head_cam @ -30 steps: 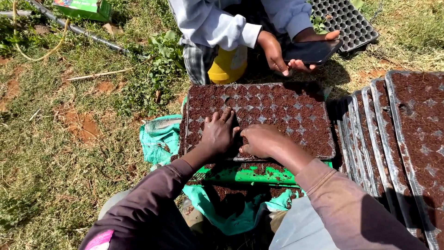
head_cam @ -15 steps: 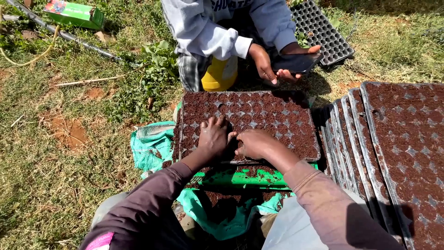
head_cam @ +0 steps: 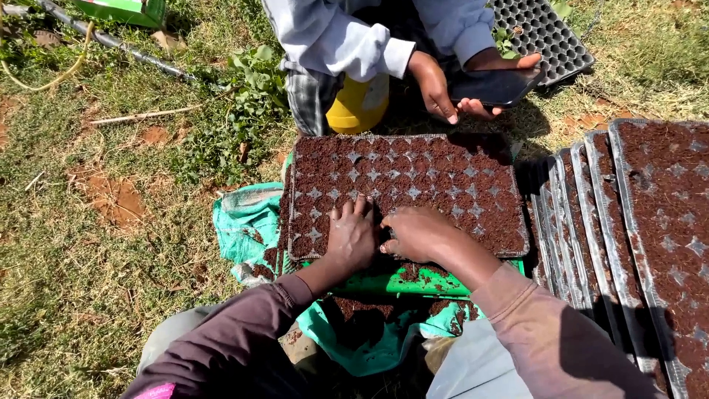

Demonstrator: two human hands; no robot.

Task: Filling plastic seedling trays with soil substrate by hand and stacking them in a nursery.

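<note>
A seedling tray (head_cam: 413, 174) filled with dark soil lies on a green board (head_cam: 413, 282) in front of me. My left hand (head_cam: 351, 238) lies flat on the soil at the tray's near edge, fingers spread forward. Just to its right, my right hand (head_cam: 416, 232) presses on the soil with fingers curled toward the left hand. Neither hand holds anything.
Across the tray another person crouches, holding a dark phone (head_cam: 496, 86) in both hands, a yellow container (head_cam: 357, 103) by their legs. Several soil-filled trays (head_cam: 650, 222) are stacked at the right. An empty black tray (head_cam: 546, 33) lies behind. A teal sack (head_cam: 247, 222) lies underneath, grass at left.
Both my hands stay on the tray's near edge, fingers shifting slightly. My view has tilted a little. The other person's hands keep holding the phone.
</note>
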